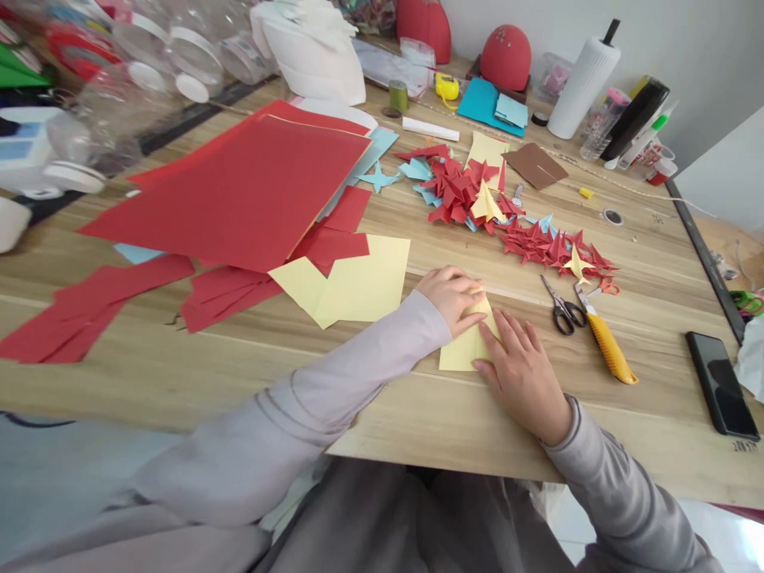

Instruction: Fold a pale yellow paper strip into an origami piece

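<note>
A small yellow sheet of paper (462,354) lies on the table in front of me, folded at its upper end, where a point shows. My left hand (452,298) is closed over its upper left part, with the fingers bent and pressed together on the paper. My right hand (522,362) rests on the right edge, palm down, its fingers stretched out and its thumb apart. Part of the sheet is hidden under both hands. Left of them lie more yellow sheets (376,278). Beyond is a pile of folded red paper stars (457,187), with a few blue and yellow ones among them.
Large red sheets (239,183) and cut red strips (89,306) cover the left side. Black-handled scissors (564,310), a yellow-handled cutter (612,346) and a phone (722,382) lie to the right. Plastic jars (194,48) and a white bottle (582,87) stand farther back.
</note>
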Motion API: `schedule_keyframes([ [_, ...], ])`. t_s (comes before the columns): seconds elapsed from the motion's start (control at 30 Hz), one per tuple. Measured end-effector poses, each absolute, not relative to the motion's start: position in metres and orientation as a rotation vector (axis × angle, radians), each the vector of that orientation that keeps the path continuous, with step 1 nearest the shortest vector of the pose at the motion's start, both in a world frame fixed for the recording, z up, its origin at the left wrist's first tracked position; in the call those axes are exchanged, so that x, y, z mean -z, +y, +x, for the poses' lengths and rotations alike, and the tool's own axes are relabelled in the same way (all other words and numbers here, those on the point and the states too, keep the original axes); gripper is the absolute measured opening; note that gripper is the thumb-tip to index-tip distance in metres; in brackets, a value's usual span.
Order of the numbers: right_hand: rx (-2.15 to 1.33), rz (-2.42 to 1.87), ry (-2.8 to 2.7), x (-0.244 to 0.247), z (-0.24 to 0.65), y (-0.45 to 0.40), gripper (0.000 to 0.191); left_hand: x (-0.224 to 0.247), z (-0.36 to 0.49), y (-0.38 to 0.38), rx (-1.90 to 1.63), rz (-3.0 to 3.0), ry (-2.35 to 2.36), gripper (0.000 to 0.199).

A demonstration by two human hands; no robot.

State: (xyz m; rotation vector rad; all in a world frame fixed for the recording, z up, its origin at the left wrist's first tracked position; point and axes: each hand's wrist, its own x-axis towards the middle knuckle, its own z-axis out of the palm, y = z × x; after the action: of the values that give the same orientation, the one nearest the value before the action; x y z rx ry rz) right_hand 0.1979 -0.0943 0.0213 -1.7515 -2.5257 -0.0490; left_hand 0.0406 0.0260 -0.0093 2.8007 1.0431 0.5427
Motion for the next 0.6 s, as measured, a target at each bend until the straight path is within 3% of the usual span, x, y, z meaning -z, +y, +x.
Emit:
schedule_keyframes([
  [0.27,0.058,-1.742,-2.375,-0.019,0.205,-0.078,0.059,0.006,0.041,0.024,-0.550,2.860,1.020,0.043],
  [0.6,0.144,-1.814,-2.421,-0.022,0.198,-0.072,0.058,0.001,0.041,0.020,-0.512,2.902,1.026,0.042],
])
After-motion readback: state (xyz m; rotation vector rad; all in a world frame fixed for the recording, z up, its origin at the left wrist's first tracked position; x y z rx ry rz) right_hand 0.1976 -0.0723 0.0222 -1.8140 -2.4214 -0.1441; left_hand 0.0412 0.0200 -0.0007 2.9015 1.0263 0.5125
